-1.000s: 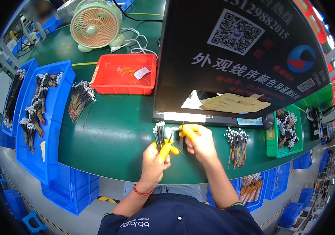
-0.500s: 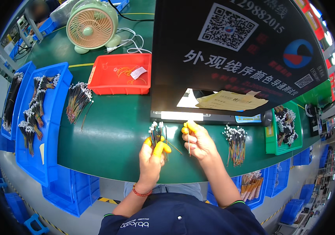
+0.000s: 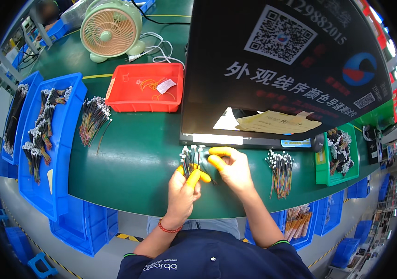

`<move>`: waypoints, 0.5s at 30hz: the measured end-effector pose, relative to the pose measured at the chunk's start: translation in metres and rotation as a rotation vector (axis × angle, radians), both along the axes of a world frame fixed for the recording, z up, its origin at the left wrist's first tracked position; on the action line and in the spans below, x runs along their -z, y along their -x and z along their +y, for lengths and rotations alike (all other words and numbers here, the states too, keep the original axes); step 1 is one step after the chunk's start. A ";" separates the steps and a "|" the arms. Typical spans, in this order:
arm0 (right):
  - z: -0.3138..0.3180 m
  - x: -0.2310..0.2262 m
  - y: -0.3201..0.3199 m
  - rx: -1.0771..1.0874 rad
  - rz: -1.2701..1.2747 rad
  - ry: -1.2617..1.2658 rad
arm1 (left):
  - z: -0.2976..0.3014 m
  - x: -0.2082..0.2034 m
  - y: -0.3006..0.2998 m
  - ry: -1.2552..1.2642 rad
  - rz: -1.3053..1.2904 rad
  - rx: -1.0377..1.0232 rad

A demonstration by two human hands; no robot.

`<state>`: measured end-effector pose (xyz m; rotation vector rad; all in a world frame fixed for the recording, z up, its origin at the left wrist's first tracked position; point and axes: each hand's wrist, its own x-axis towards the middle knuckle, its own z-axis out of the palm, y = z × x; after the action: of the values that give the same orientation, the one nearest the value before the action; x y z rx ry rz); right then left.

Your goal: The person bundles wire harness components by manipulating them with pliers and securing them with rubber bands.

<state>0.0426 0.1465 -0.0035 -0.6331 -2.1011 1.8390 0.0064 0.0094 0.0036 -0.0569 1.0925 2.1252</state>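
My left hand, with yellow finger covers, is closed around a small bundle of thin cable harnesses. Their white connectors point up and fan out above the fingers. Just to the right, my right hand has its yellow-covered thumb and forefinger spread beside the connectors. Nothing shows between those two fingertips; the other fingers are curled and partly hidden. On the bench to the right lies a pile of similar harnesses. A second pile lies at the left.
A black tester housing rises behind my hands. Left stand a red tray with thin wires and a blue bin of harnesses. A green bin is at right. A fan stands at back on the green bench.
My right hand has let go of the single wire it pinched, and its thumb and forefinger have opened toward the bundle. My left hand keeps its hold, shifted slightly right.
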 end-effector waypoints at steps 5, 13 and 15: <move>-0.016 -0.015 -0.004 -0.017 0.002 0.464 | 0.002 0.004 -0.006 0.020 0.021 0.037; 0.017 -0.005 0.003 0.067 0.027 1.268 | -0.002 0.003 0.000 0.060 0.094 -0.048; 0.019 0.003 0.004 0.078 0.046 1.350 | -0.002 -0.001 0.002 0.050 0.086 -0.008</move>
<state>0.0391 0.1652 -0.0064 -0.8435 -0.4943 2.9648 0.0047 0.0077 0.0045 0.0067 1.1975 2.1248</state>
